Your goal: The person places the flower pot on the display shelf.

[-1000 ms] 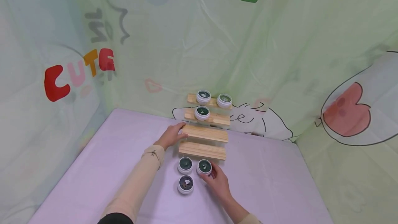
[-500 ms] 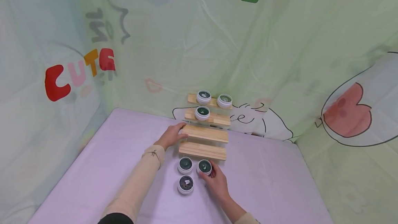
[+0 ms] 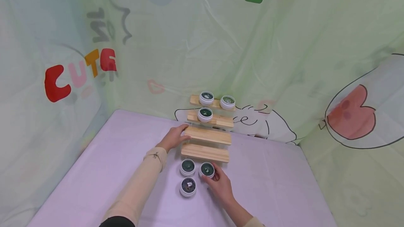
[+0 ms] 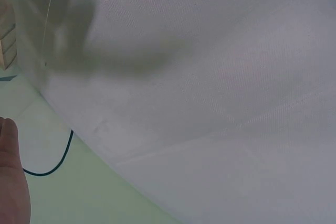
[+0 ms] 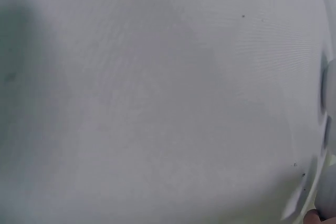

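Note:
My left hand (image 3: pixel 172 138) holds the left end of a tiered wooden display stand (image 3: pixel 207 135), fingers at one slat and thumb just below. In the left wrist view only a bit of the hand (image 4: pixel 13 177) and a slat's end show. At the front of the stand, my right hand (image 3: pixel 222 187) grips a small white round jar (image 3: pixel 207 169) with a dark green top, thumb in front and fingers round its right side. Beside it stand another green-topped jar (image 3: pixel 188 166) and, nearer, a dark-topped jar with a white piece on it (image 3: pixel 188 187).
Two jars stand on the top slat, a left one (image 3: pixel 206 97) and a right one (image 3: pixel 227 102). One more jar (image 3: pixel 205 114) is on the second slat. A lilac cloth (image 3: pixel 268 181) covers the table, with printed curtains (image 3: pixel 157 62) behind and at both sides.

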Demonstrator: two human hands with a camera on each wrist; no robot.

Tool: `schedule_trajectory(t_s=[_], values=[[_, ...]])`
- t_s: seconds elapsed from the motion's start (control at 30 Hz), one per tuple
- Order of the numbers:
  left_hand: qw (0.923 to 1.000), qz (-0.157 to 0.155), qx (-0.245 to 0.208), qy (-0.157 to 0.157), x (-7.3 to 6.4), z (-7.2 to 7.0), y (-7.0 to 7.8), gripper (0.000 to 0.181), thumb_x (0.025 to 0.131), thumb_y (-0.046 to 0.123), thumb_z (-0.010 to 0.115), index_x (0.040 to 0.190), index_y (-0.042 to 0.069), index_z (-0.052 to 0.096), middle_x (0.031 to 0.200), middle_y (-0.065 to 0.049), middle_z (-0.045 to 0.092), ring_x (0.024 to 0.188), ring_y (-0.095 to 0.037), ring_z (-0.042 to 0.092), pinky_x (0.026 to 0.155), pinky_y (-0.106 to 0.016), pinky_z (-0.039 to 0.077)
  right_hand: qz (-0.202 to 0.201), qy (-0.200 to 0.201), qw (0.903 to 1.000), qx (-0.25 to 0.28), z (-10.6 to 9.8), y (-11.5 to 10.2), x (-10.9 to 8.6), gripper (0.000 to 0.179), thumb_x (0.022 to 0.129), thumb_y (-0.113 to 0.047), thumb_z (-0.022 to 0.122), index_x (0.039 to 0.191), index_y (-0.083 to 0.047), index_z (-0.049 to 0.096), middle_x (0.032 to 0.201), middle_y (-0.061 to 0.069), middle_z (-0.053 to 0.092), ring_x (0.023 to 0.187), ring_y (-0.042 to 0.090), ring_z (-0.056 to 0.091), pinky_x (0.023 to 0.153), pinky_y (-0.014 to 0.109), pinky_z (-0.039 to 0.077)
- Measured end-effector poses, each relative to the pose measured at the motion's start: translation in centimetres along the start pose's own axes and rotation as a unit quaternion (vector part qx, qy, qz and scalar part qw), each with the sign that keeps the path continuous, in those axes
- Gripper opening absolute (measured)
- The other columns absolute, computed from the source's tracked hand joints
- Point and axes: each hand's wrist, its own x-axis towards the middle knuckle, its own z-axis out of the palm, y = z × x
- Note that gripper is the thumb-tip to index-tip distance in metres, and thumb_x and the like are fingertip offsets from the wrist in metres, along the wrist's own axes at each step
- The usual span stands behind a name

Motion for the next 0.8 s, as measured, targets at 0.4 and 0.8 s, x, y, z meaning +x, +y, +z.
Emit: schedule_trajectory(t_s=[0.4, 0.8], values=[[0.9999, 0.010, 0.007, 0.006, -0.5, -0.4, 0.8, 0.059, 0.092, 0.023, 0.069, 0.141, -0.002, 0.047, 0.138, -0.022, 0.054, 0.127, -0.035, 0.051, 0.109, -0.044, 0.041, 0.001, -0.027, 0.9991, 0.031, -1.9, -2.4, -0.9, 0.071, 0.079, -0.017, 0.082, 0.141, -0.001, 0.050, 0.136, 0.022, 0.055, 0.127, 0.034, 0.053, 0.100, 0.031, 0.048], [0.9999, -0.005, 0.010, -0.003, 0.0, -0.2, 0.3, 0.062, 0.093, 0.027, 0.068, 0.143, -0.001, 0.045, 0.141, -0.020, 0.051, 0.130, -0.033, 0.049, 0.112, -0.043, 0.039, 0.006, -0.001, 0.9982, 0.060, -4.4, -6.1, 2.0, 0.073, 0.082, -0.013, 0.080, 0.145, -0.005, 0.044, 0.146, 0.017, 0.048, 0.134, 0.026, 0.046, 0.099, 0.026, 0.047]])
